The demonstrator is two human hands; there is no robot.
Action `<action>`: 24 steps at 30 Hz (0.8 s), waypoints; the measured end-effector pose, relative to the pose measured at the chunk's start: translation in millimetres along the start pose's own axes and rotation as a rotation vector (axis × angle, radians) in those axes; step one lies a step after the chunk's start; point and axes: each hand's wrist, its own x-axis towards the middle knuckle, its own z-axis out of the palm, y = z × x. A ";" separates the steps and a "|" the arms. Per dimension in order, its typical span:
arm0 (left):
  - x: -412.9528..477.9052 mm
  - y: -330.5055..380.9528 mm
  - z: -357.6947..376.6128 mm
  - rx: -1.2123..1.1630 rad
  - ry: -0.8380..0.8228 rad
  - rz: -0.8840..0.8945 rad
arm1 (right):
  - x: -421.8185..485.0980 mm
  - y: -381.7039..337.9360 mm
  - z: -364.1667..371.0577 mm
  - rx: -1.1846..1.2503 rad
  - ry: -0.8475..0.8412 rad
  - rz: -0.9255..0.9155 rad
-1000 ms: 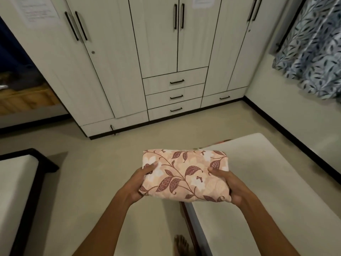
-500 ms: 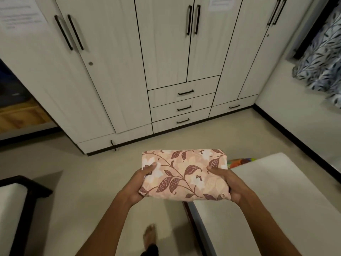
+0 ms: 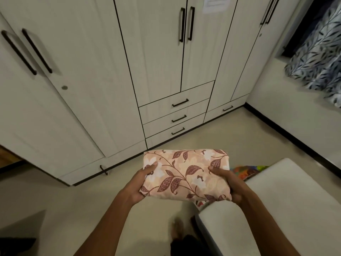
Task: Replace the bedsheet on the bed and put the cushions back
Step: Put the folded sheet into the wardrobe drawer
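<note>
Bedsheet (image 3: 185,174), folded into a thick pad of peach cloth with maroon leaves, is held level in front of the body, over the floor (image 3: 55,200) and just beside the near corner of the mattress (image 3: 280,200). The left hand (image 3: 137,185) grips its left edge and the right hand (image 3: 227,183) its right edge. Each thumb is pressed on top and the fingers are tucked underneath, clamped on the bundle. Holding both ends likely keeps the folds from slipping open while it is carried.

The mattress lies bare, so this sheet is probably meant for it and has yet to be opened out. A bright multicoloured cloth (image 3: 245,169) lies on the floor against the bed's far side; it may be the stripped sheet, though that is a guess. The wardrobe (image 3: 88,80) ahead has its doors and drawers closed. No cushions are in view.
</note>
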 end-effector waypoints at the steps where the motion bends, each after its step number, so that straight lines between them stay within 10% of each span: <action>1: 10.3 8.8 1.2 0.007 -0.006 -0.001 | 8.9 -7.9 2.5 -0.001 0.002 -0.006; 24: 284.6 210.3 33.3 -0.071 -0.026 -0.128 | 286.5 -214.3 -6.1 0.026 0.021 0.010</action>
